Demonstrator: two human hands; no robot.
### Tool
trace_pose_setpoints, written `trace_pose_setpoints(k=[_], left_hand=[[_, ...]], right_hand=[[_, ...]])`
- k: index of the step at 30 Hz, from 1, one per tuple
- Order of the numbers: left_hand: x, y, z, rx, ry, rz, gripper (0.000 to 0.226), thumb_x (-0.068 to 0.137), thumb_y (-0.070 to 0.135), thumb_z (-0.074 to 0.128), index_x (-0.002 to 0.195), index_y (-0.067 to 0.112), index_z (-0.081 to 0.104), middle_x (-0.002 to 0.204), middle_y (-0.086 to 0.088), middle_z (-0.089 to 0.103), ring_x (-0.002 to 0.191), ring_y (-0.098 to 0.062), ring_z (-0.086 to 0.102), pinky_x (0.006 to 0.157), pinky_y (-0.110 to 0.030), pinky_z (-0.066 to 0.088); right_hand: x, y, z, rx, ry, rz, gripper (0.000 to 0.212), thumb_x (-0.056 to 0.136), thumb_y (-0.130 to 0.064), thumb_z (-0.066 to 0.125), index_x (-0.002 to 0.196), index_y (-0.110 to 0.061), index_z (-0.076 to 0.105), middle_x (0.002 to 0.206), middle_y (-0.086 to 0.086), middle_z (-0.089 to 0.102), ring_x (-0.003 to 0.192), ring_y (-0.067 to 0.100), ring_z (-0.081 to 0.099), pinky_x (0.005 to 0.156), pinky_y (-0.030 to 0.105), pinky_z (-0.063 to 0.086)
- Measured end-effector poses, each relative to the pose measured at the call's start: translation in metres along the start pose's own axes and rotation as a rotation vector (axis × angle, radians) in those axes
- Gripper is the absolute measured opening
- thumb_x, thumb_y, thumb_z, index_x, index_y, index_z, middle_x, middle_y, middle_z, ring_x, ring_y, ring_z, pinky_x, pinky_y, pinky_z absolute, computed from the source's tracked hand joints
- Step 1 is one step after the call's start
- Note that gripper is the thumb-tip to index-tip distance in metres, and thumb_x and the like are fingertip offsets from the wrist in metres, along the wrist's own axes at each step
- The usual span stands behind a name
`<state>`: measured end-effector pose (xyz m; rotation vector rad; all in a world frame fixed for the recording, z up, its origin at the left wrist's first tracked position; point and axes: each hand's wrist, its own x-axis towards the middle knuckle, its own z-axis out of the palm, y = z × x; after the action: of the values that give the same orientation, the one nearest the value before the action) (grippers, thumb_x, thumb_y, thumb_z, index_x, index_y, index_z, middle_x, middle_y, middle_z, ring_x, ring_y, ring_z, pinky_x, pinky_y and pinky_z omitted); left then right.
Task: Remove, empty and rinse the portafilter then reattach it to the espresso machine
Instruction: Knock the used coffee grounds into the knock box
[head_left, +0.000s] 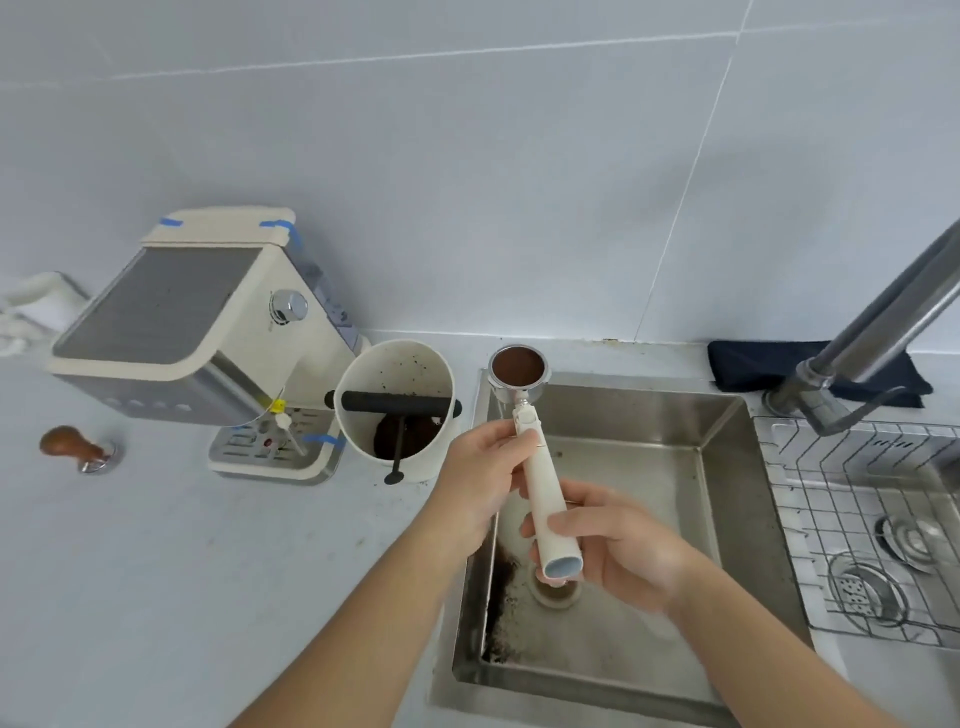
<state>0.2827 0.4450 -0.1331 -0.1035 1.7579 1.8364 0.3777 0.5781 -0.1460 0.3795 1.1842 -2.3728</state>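
The portafilter is off the machine but still full, gripped by both the left hand and right hand over the sink's back-left corner; emptying, rinsing and reattaching remain.

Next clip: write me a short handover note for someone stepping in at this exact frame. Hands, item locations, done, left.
Left hand grips the portafilter handle near the basket; right hand holds the handle's end.
Portafilter is above the sink, basket up, still full of grounds.
Knock box stands just left; espresso machine further left.
Done: removed.
Left: empty, rinse at faucet, reattach.
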Motion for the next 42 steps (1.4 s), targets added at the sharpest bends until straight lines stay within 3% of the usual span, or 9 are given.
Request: trace_pose_setpoints(k=[6,12,15,20,24,28,36,42], left_hand=[[0.001,0.007,-0.028,-0.063,0.053,-0.007,0.011,0.091,0.013,0.064,0.087,0.014,0.075,0.082,-0.006,0.070,0.072,-0.018,0.066,0.070,-0.034,0.055],[0.007,0.014,-0.047,-0.041,0.059,-0.004,0.014,0.093,0.020,0.062,0.099,0.016,0.074,0.097,-0.009,0.074,0.087,-0.021,0.071,0.083,-0.036,0.059],[0.009,0.019,-0.067,0.040,0.065,0.016,0.014,0.092,0.029,0.061,0.097,0.024,0.073,0.095,-0.001,0.077,0.089,-0.014,0.073,0.078,-0.030,0.059],[0.011,0.023,-0.117,0.214,0.285,0.079,0.009,0.084,0.032,0.066,0.085,0.032,0.074,0.081,0.014,0.077,0.079,-0.006,0.073,0.073,-0.025,0.057],[0.010,0.011,-0.151,0.282,0.464,0.085,0.013,0.078,0.029,0.066,0.070,0.030,0.075,0.073,0.005,0.075,0.074,-0.013,0.069,0.073,-0.033,0.057],[0.011,-0.010,-0.170,0.276,0.552,0.021,0.010,0.081,0.025,0.068,0.073,0.025,0.073,0.074,0.000,0.073,0.075,-0.018,0.068,0.077,-0.039,0.058],[0.030,-0.035,-0.169,0.131,0.602,-0.073,0.004,0.084,0.027,0.072,0.081,0.027,0.069,0.087,-0.002,0.072,0.086,-0.018,0.069,0.078,-0.031,0.058],[0.041,-0.038,-0.165,0.039,0.615,-0.061,0.004,0.084,0.026,0.075,0.083,0.024,0.071,0.091,-0.002,0.072,0.085,-0.018,0.069,0.082,-0.034,0.058]], right_hand=[[0.024,-0.003,0.021,-0.001,-0.088,0.059,0.060,0.078,-0.005,0.075,0.135,-0.003,0.057,0.092,0.016,0.066,0.084,0.034,0.068,0.068,0.044,0.058],[0.043,-0.009,0.033,-0.058,-0.063,0.030,0.058,0.080,0.001,0.072,0.135,-0.002,0.054,0.090,0.016,0.066,0.083,0.037,0.070,0.076,0.047,0.059],[0.053,-0.013,0.034,-0.072,-0.026,0.032,0.059,0.077,0.004,0.073,0.132,-0.003,0.055,0.088,0.015,0.071,0.083,0.039,0.071,0.075,0.046,0.060],[0.064,-0.020,0.032,-0.083,0.013,0.032,0.065,0.070,0.003,0.079,0.129,-0.004,0.052,0.084,0.012,0.075,0.082,0.038,0.072,0.074,0.044,0.060],[0.073,-0.023,0.033,-0.122,0.059,0.027,0.060,0.070,0.006,0.076,0.126,-0.003,0.055,0.095,0.019,0.067,0.077,0.036,0.071,0.068,0.041,0.059],[0.082,-0.024,0.036,-0.162,0.098,0.011,0.064,0.068,0.007,0.073,0.127,-0.004,0.052,0.100,0.024,0.065,0.072,0.031,0.068,0.063,0.038,0.057],[0.093,-0.025,0.038,-0.250,0.151,0.013,0.061,0.064,0.009,0.071,0.121,-0.002,0.053,0.085,0.015,0.070,0.071,0.029,0.064,0.063,0.037,0.055],[0.100,-0.025,0.042,-0.303,0.190,0.003,0.055,0.062,0.009,0.069,0.114,-0.003,0.054,0.088,0.017,0.064,0.068,0.026,0.065,0.058,0.031,0.056]])
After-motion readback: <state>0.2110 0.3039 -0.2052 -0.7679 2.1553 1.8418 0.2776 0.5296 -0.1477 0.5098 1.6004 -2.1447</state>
